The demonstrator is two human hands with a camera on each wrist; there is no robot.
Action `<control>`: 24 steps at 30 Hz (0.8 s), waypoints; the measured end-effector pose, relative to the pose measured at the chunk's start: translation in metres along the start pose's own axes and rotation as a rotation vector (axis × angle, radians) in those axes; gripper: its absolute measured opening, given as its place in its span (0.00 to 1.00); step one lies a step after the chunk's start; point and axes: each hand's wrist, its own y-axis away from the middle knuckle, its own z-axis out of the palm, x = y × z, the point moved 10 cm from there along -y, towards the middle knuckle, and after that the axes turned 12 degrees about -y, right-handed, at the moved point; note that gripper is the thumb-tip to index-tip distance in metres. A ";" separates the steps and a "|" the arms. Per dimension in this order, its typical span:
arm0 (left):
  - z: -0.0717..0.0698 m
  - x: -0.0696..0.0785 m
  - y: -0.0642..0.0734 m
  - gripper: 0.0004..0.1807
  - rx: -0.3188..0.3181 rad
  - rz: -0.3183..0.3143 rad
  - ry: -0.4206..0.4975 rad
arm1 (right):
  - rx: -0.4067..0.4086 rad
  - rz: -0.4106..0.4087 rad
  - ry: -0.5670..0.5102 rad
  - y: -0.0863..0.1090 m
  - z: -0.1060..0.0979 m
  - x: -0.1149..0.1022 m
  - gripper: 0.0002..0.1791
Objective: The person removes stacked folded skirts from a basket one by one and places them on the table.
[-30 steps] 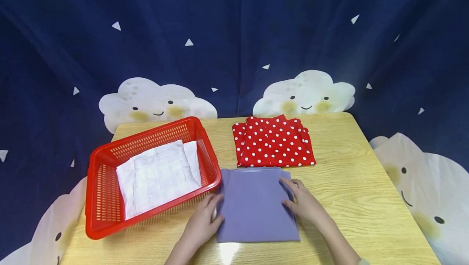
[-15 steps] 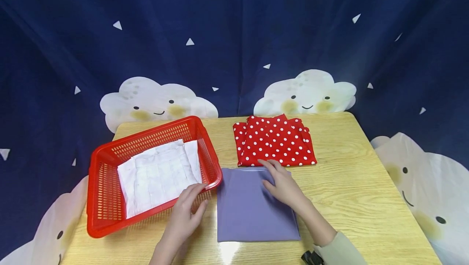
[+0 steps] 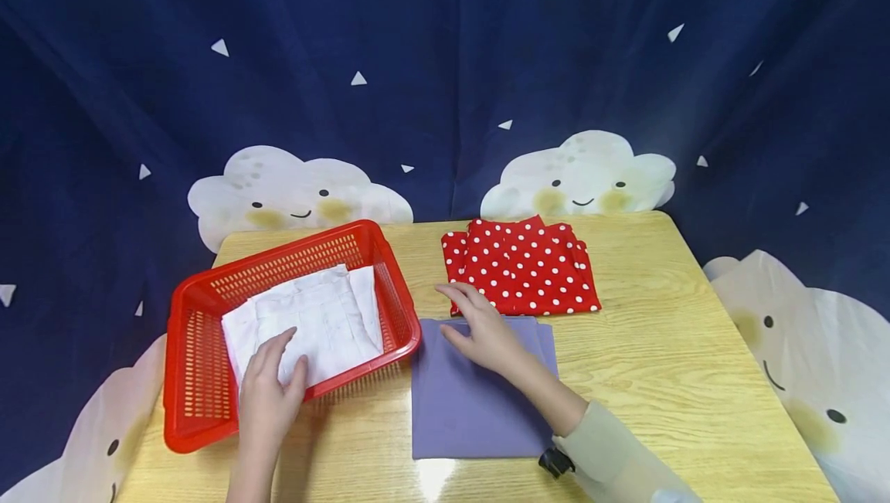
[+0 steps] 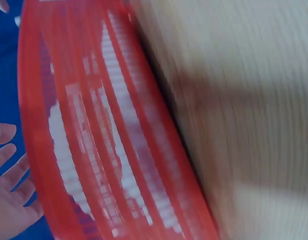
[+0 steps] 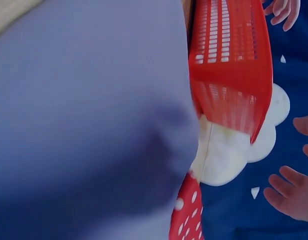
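White cloth [image 3: 316, 310], folded in layers, lying flat inside the red basket [image 3: 202, 364]. Over the near side of the basket, left hand [image 3: 266, 391], with forearm rising from below the near rim, wrist fairly straight, fingers pointing forward and slightly bent. Grip wide on this side, with thumb well apart from the fingers; spread fingers also visible above the basket's rim in the left wrist view. In contact with the cloth or just above: cannot tell.

Just right of the basket, flat on the counter [image 3: 681, 333], purple cloth [image 3: 480, 410], folded to a near square. Above its far part, right hand [image 3: 483, 337], stretched aslant toward the basket's right corner, with fingers extended leftward and thumb held off below them. Grip wide here too. On the forearm, farther from the basket, pale sleeve [image 3: 605, 441] with a black item [image 3: 556, 462] at the cuff.

Right of the basket's far end, red dotted cloth [image 3: 528, 271], folded. Behind the basket, navy backdrop [image 3: 417, 39] with smiling clouds.
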 end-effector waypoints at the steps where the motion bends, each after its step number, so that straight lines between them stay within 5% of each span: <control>1: -0.003 -0.008 -0.001 0.24 0.004 -0.025 -0.017 | 0.001 -0.007 -0.015 -0.004 0.003 -0.003 0.35; 9: -0.022 -0.057 -0.012 0.27 0.011 -0.177 -0.092 | -0.018 -0.072 -0.027 -0.032 0.029 -0.027 0.34; 17: -0.013 -0.096 -0.016 0.34 -0.166 -0.356 -0.133 | -0.101 -0.012 -0.114 -0.056 0.061 -0.034 0.33; 24: 0.007 -0.114 -0.019 0.38 -0.342 -0.337 -0.092 | -0.174 0.081 -0.178 -0.078 0.086 -0.032 0.36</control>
